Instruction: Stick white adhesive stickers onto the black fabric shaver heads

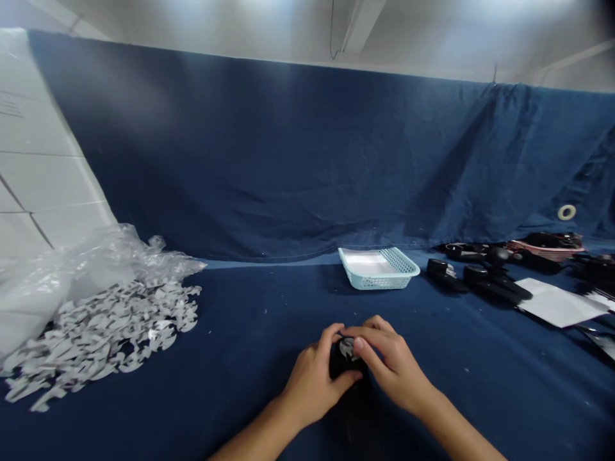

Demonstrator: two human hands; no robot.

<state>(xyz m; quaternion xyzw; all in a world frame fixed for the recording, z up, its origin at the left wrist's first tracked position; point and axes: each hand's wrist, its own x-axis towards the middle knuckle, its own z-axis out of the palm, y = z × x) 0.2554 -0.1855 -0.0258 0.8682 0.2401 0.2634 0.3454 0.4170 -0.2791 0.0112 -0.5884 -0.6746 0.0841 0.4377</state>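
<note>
In the head view, my left hand curls around a black plastic part, its thumb along the near side and its fingers at the far side. A small grey piece sits on top of that part. My right hand is closed over it from the right, thumb and forefinger at the grey piece's edge. The fingers hide much of both things, so I cannot tell how the grey piece is seated. Far to the left lies a heap of flat grey-white hooked pieces.
Clear plastic bagging lies behind the heap. A pale blue basket with something white inside stands beyond my hands. To the right are black moulded parts, a white sheet and a reddish basket. A blue cloth hangs behind.
</note>
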